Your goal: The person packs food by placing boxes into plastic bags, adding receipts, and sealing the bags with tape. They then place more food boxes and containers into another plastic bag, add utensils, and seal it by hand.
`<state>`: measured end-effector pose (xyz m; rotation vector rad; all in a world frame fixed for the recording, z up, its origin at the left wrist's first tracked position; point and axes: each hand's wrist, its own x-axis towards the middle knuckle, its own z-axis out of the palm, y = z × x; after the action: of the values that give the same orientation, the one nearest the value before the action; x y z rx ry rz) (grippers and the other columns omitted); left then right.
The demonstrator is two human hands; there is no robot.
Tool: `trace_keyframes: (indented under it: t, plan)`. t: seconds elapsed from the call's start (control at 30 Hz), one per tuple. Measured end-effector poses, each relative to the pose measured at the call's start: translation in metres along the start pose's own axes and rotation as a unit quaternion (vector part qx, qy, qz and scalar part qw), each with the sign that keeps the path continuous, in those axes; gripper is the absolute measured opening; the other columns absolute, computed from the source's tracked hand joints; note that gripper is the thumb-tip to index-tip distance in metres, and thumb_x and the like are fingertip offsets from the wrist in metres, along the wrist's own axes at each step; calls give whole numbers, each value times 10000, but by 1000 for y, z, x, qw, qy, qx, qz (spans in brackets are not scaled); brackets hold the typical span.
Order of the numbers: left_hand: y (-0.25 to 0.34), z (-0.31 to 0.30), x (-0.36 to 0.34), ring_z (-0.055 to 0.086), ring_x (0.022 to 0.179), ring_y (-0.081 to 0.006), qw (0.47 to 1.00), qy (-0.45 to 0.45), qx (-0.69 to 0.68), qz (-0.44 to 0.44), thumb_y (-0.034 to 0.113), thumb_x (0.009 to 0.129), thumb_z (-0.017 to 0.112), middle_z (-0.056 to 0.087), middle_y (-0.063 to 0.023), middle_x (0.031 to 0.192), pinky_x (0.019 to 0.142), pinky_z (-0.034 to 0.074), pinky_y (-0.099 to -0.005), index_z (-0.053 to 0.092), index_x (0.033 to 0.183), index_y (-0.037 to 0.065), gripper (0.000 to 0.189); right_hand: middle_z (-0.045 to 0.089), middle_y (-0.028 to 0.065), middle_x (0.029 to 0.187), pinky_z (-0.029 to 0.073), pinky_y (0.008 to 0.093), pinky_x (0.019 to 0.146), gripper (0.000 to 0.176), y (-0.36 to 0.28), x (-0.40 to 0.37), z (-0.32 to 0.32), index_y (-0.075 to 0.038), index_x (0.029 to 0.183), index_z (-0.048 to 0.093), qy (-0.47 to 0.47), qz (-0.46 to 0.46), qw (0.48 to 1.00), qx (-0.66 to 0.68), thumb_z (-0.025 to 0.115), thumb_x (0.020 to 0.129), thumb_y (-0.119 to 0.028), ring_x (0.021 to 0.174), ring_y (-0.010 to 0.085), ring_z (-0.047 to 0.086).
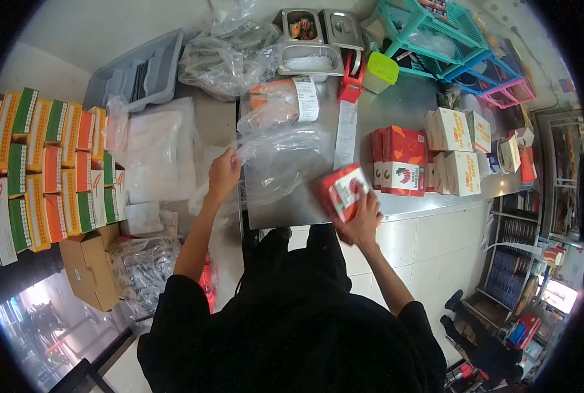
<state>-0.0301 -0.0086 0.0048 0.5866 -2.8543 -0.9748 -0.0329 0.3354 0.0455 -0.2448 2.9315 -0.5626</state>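
The red box (pixel 345 191) was in the right hand (pixel 360 219), tilted over the counter's front edge, partly past it; the fingers were closed on its side. The left hand (pixel 223 173) was narrow, fingertips pinched on the left edge of the clear bag (pixel 279 164). The bag spread flat over the steel counter (pixel 292 213), a strip of steel showing between it and the front edge.

Just beyond the red box, a paper strip (pixel 345 134) ran back to a red dispenser (pixel 351 85). Steel lay open between the strip and the upright red packs (pixel 403 160) to the right, giving side room there. Cream boxes (pixel 459 157) stood beside those packs.

Behind the bag, a wrapped bundle (pixel 279 103) touched its far edge, with metal pans (pixel 310 59) and a green-lidded tub (pixel 381 69) farther back. Left of the bag lay plastic sheets (pixel 161 154), then stacked cartons (pixel 43 170). A gray tray (pixel 138 72) sat behind the sheets. Well apart, at lower right, was another person (pixel 491 354).
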Motion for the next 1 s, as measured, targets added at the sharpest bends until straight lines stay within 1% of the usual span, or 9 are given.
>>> trace_keyframes:
  t: [0.17,0.4,0.5,0.6,0.67,0.77,0.83,0.9,1.0]
  plan:
    - [15,-39,-11,527,559,-216,989,-13,-146,21,198,771,580,549,-127,658,531,406,-319,514,869,6,226,230,231,1268,270,543,828,948,-18,53,10,-154,1308,248,20,57,994,-86,713,537,-448,1132,402,284]
    - [115,-139,-65,529,610,-164,963,-167,-147,153,123,706,632,538,-72,725,561,408,-257,483,912,10,278,407,210,1186,284,436,912,610,-112,97,-70,-39,1117,427,140,-280,941,126,682,564,-67,1147,331,357]
    - [92,-138,-62,550,657,-177,988,-25,-150,14,94,671,649,543,-93,760,614,425,-272,485,920,7,311,566,104,875,402,283,795,358,-108,86,-103,4,841,518,-88,-129,911,382,523,496,96,857,189,541]
    - [62,-133,-32,561,701,-205,974,224,-12,39,53,655,625,546,-106,860,650,433,-303,488,922,9,303,541,86,852,397,276,784,499,-116,31,-117,-49,1004,496,-201,-290,856,379,642,529,5,858,158,524]
    - [58,-148,-23,555,709,-222,860,460,175,135,23,658,609,550,-107,878,682,430,-312,500,929,14,293,534,74,839,411,282,736,478,-106,31,-117,-64,981,499,-234,-249,846,409,672,539,-8,818,181,535]
    - [91,-138,-68,537,702,-163,944,111,-308,34,138,748,588,547,-96,756,675,421,-298,528,926,42,211,493,76,762,399,282,670,290,-81,63,-118,-29,870,496,97,-72,978,172,640,619,-43,744,176,506]
    - [95,-158,-73,519,692,-128,845,-417,-167,291,126,747,545,526,-73,727,655,418,-287,541,887,61,155,487,70,730,398,280,617,200,-49,96,-113,-30,836,488,335,-110,927,131,598,676,-79,692,174,499]
    - [88,-154,-80,509,676,-124,884,-381,-174,206,116,736,539,516,-63,719,645,415,-282,540,857,62,132,492,61,717,397,277,598,162,-26,102,-122,-34,833,489,416,-134,887,148,573,714,-106,670,165,496]
    - [42,-125,-60,466,633,-118,984,17,-170,40,46,718,524,478,-39,699,611,391,-251,488,809,52,98,541,28,775,411,281,662,122,-14,56,-139,-42,785,500,33,-68,878,472,576,757,-133,730,122,506]
